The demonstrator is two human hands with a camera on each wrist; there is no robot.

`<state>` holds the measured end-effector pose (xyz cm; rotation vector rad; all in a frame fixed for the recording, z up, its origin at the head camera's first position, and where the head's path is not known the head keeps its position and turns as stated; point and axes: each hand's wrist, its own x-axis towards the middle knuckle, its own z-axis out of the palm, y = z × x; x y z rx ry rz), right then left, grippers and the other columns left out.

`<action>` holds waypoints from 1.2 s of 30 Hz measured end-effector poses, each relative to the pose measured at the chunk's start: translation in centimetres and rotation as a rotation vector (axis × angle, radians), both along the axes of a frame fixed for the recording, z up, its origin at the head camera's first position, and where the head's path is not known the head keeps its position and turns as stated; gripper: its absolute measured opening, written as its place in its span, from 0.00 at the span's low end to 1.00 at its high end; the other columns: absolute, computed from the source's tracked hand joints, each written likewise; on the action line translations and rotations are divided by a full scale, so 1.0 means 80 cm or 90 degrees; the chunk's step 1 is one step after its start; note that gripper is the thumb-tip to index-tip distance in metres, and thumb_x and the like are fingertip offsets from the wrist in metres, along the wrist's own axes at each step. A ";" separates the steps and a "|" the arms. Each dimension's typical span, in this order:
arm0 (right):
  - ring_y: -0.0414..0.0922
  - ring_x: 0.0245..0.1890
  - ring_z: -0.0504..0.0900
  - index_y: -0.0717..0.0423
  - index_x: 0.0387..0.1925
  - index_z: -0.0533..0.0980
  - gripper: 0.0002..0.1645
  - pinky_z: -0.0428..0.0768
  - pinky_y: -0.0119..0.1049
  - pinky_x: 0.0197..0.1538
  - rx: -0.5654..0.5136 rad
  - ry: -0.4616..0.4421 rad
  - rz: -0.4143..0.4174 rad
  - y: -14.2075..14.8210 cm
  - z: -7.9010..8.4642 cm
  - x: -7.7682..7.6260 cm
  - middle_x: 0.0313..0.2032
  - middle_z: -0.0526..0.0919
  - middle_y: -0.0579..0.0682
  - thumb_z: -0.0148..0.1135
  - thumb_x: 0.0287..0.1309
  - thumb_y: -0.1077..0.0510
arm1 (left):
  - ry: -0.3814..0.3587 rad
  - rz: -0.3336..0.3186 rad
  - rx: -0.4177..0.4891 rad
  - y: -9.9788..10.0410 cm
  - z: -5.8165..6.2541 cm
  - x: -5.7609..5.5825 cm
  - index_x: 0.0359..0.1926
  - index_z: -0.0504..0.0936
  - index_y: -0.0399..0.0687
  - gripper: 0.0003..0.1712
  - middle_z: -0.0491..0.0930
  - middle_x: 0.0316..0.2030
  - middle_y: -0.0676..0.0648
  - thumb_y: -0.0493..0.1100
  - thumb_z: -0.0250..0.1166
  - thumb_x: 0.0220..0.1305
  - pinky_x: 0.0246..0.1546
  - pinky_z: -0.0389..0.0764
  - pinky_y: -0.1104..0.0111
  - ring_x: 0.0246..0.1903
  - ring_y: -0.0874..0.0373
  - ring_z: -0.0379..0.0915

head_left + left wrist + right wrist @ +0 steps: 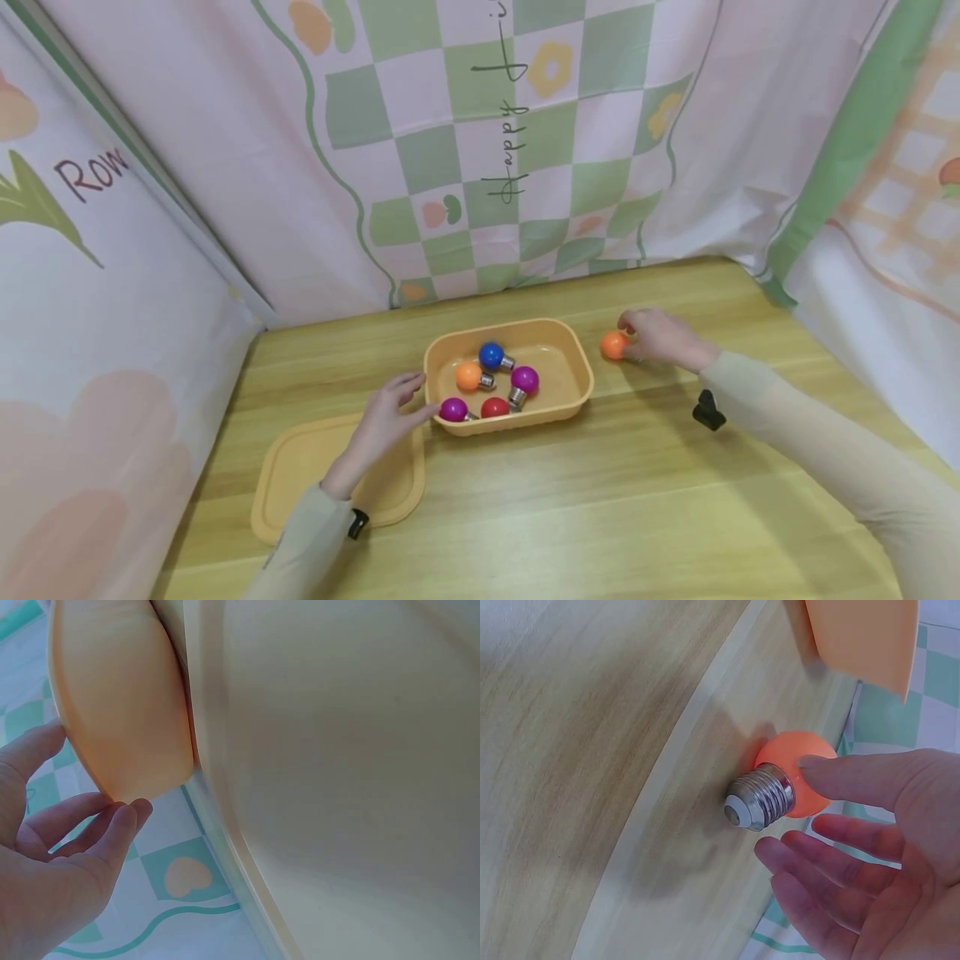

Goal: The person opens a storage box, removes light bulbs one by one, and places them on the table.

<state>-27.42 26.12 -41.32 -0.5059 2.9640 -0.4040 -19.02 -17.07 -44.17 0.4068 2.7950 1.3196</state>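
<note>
In the head view, a yellow plastic box holds several light bulbs: a blue bulb, an orange bulb, a red bulb and two purple bulbs, one of them near the middle. My left hand rests its spread thumb and fingertips on the box's left side; the left wrist view shows them along the rim. To the box's right, my right hand pinches another orange light bulb between thumb and index finger. That bulb's metal screw base points away from the palm, close to the table.
A yellow lid lies flat on the wooden table, left of the box and partly under my left forearm. Printed fabric hangs behind the table, and more panels rise at both sides.
</note>
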 end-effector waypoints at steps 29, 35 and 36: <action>0.58 0.40 0.85 0.69 0.45 0.78 0.22 0.87 0.55 0.44 -0.018 0.020 0.017 0.007 -0.011 0.010 0.40 0.85 0.65 0.72 0.54 0.57 | 0.002 -0.004 0.005 0.000 -0.002 0.000 0.64 0.72 0.31 0.35 0.70 0.67 0.33 0.44 0.71 0.61 0.63 0.79 0.56 0.64 0.38 0.72; 0.57 0.39 0.85 0.68 0.42 0.79 0.18 0.87 0.53 0.43 -0.019 0.026 0.019 0.008 -0.012 0.012 0.38 0.86 0.63 0.71 0.54 0.59 | 0.002 -0.006 0.004 0.000 -0.001 0.000 0.64 0.73 0.31 0.34 0.70 0.66 0.33 0.44 0.71 0.61 0.63 0.79 0.56 0.64 0.38 0.72; 0.57 0.39 0.85 0.67 0.42 0.79 0.17 0.87 0.54 0.43 -0.019 0.027 0.019 0.008 -0.013 0.012 0.38 0.86 0.63 0.71 0.54 0.59 | 0.002 -0.006 0.003 0.000 -0.001 0.000 0.64 0.73 0.31 0.35 0.70 0.66 0.33 0.44 0.71 0.61 0.63 0.79 0.56 0.64 0.38 0.72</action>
